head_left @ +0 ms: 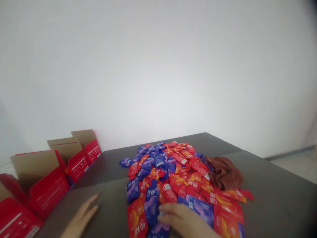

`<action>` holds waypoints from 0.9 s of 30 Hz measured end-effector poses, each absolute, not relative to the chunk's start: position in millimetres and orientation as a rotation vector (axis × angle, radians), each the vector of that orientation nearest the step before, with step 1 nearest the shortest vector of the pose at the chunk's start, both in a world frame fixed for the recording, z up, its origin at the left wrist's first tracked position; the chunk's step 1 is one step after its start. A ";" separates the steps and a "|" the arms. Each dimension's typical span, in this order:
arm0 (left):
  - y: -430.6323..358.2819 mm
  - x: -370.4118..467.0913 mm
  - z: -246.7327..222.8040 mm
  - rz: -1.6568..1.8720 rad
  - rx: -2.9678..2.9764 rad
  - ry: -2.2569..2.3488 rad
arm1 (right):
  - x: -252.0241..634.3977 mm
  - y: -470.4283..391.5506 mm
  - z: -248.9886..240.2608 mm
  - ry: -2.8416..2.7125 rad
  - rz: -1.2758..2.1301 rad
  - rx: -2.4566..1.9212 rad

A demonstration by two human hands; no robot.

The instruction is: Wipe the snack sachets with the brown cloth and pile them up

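My left hand (83,216) hovers over the dark table at the lower left, slightly blurred, its fingers apart and nothing between them. At the near end of a heap of sachets, my right hand (180,218) reaches in with fingers stretched apart over a purple-blue sachet (160,229); whether it presses on it is hard to tell. Beside these fingers lie another purple-blue sachet (151,203) with white lettering and an orange-red sachet (137,218). A larger purple-blue sachet (204,211) sits just beyond the right hand. Red and purple-blue sachets are mixed through the heap.
A row of red cardboard boxes (49,191) with raised brown flaps lines the table's left edge. On the heap's right side rests a crumpled brown cloth (224,173). The dark table (272,198) ends near a white wall (158,72).
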State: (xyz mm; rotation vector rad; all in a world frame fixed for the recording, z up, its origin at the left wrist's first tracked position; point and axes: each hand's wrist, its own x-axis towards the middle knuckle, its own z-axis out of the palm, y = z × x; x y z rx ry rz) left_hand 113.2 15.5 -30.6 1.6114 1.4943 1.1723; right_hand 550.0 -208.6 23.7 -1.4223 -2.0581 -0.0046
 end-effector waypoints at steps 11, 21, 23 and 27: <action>-107.4 298.2 -65.9 0.499 2.505 0.991 | 702.6 -238.5 -84.1 -1.588 -0.645 -2.030; -69.3 337.8 -38.2 0.368 2.623 1.141 | 744.9 -157.5 -62.0 -1.421 -0.293 -2.308; -64.7 336.3 -35.2 0.344 2.630 1.128 | 746.8 -154.2 -52.7 -1.479 -0.267 -2.246; -63.2 313.2 -36.9 0.350 2.651 1.034 | 733.6 -174.1 -23.1 -1.576 -0.277 -2.062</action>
